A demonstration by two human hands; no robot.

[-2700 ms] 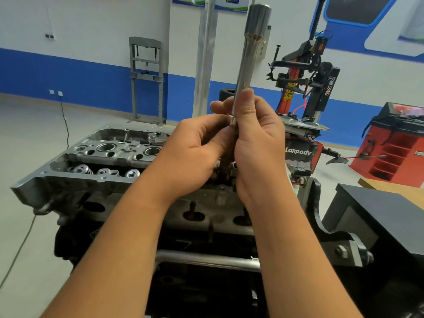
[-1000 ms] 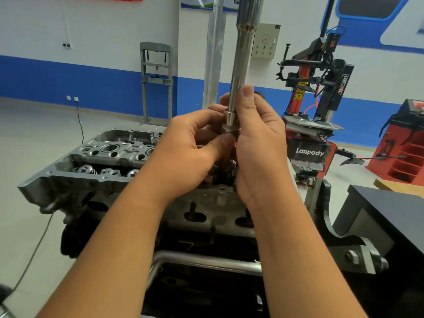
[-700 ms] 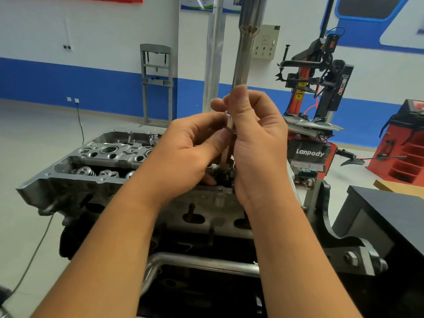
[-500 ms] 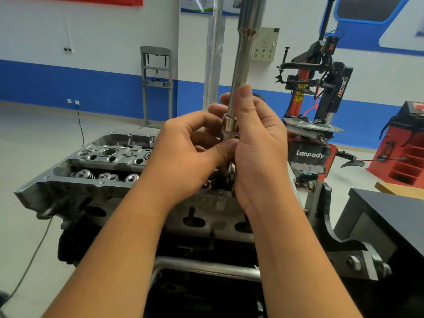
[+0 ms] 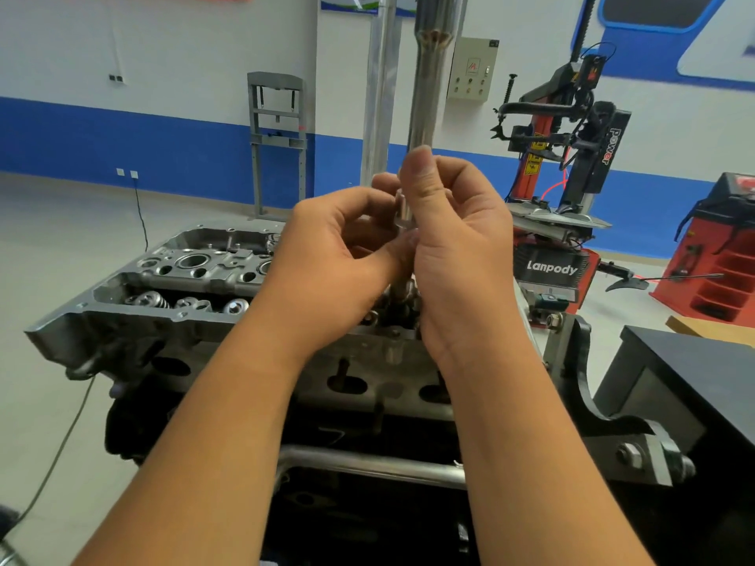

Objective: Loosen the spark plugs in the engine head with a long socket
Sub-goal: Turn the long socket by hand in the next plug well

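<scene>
Hands: the left hand (image 5: 335, 255) and the right hand (image 5: 453, 247) are close together, touching, both pinching the bottom end of the long socket (image 5: 427, 100).
Left hand: fingers curled, thumb pressed to the shiny metal.
Right hand: thumb up along the tool, fingers wrapped behind it.
Long socket: it stands almost straight up, held in the air above the engine head (image 5: 192, 288) — its top goes out of the picture.
Bottom end: the hands hide it, so I cannot tell if a spark plug is stuck inside.
Engine head: it sits on a dark stand (image 5: 604, 435), right under the hands.
How far along: the socket is up, not down in a hole, so no turning is going on now. I think plugs are left to loosen — but no spark plug shows, so I cannot say how many.
Count: two hands, one long socket, one engine head.
Behind: one red tire machine (image 5: 568, 157) and one red cabinet (image 5: 723, 255) by the blue and white wall.
</scene>
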